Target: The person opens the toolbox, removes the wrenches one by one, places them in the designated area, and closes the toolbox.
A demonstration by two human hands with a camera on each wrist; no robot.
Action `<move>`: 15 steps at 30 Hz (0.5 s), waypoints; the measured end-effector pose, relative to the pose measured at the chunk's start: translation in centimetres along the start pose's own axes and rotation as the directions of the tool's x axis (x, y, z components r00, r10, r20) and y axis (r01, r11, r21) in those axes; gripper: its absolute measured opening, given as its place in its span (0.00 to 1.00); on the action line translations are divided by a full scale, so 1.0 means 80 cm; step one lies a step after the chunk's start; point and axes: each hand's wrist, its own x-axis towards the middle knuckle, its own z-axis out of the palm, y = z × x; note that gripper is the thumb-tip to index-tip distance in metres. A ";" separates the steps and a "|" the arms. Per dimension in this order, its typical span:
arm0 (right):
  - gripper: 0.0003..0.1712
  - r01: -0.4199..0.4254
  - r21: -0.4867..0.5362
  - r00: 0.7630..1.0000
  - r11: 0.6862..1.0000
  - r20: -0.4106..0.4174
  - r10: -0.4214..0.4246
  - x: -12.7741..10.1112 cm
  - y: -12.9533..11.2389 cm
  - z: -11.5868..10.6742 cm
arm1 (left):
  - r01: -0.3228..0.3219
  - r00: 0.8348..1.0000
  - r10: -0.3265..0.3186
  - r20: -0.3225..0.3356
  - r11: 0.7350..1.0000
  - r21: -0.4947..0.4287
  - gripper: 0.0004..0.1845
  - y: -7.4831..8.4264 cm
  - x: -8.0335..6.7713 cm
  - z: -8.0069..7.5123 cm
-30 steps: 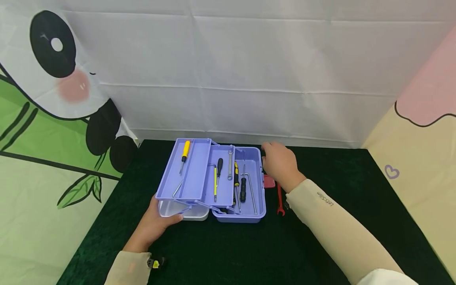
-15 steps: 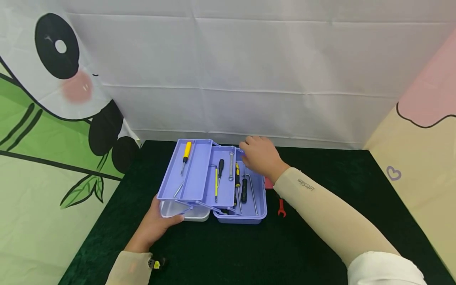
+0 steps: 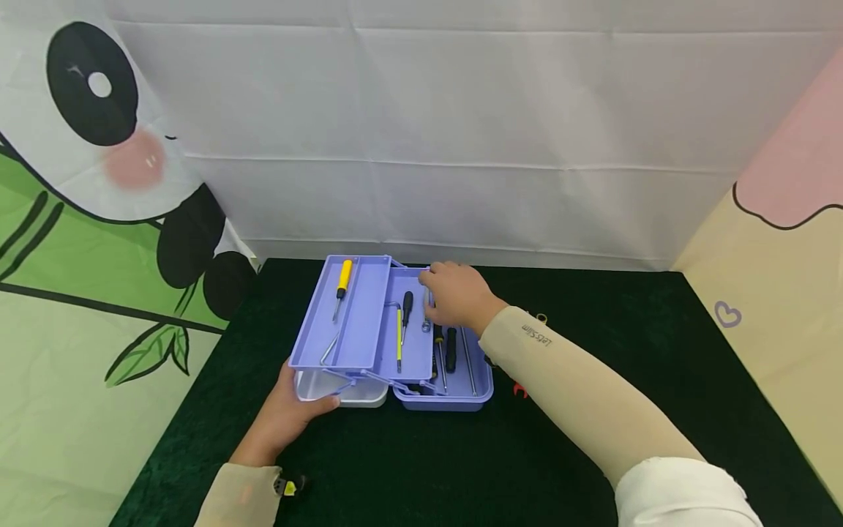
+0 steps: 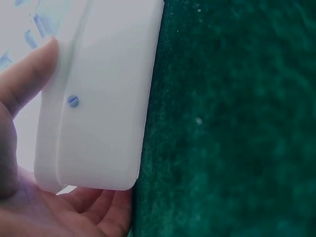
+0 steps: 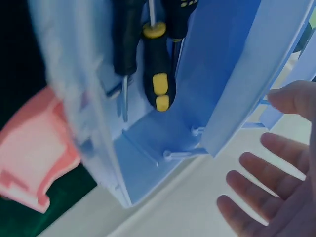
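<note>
A purple toolbox (image 3: 454, 405) stands unfolded, its two trays stepped out to the left. My left hand (image 3: 283, 413) grips the translucent lid (image 4: 108, 98), thumb over its edge and fingers beneath. Over the back end of the middle tray (image 3: 385, 351) is my right hand (image 3: 461, 296); the right wrist view shows its fingers apart and the thumb by the tray's edge, contact unclear. That hand partly covers a wrench (image 3: 426, 324). Beside it lie a black screwdriver (image 3: 407, 304) and a slim yellow-shafted tool (image 3: 398, 329). The upper tray (image 3: 362, 315) carries a yellow-handled screwdriver (image 3: 345, 274).
Several tools, among them a black-and-yellow screwdriver (image 5: 160, 89), lie in the toolbox's base. A pinkish-red plastic piece (image 5: 34, 148) sits outside its right wall. The tip of a red wrench (image 3: 520, 390) shows past my right sleeve. Dark green cloth (image 3: 421, 468) covers the table.
My right hand has moved left, from beyond the toolbox's right wall to over the back of the middle tray. The left hand keeps its hold on the lid.
</note>
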 end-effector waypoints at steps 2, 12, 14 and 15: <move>0.31 -0.026 0.032 0.999 0.999 0.027 0.025 0.002 -0.003 0.000 | -0.005 1.000 0.005 0.000 1.000 -0.001 0.69 0.000 0.000 -0.001; 0.30 -0.069 0.049 0.992 0.996 0.109 0.063 0.018 -0.023 0.009 | 0.000 1.000 0.000 0.002 1.000 -0.015 0.70 0.002 0.000 -0.002; 0.28 -0.066 0.037 0.992 0.997 0.111 0.062 0.018 -0.028 0.010 | -0.005 1.000 0.005 0.003 1.000 -0.015 0.70 0.002 -0.001 -0.002; 0.27 -0.065 0.026 0.992 0.998 0.110 0.062 0.019 -0.030 0.010 | -0.011 1.000 0.011 0.003 1.000 -0.016 0.70 0.001 -0.001 -0.002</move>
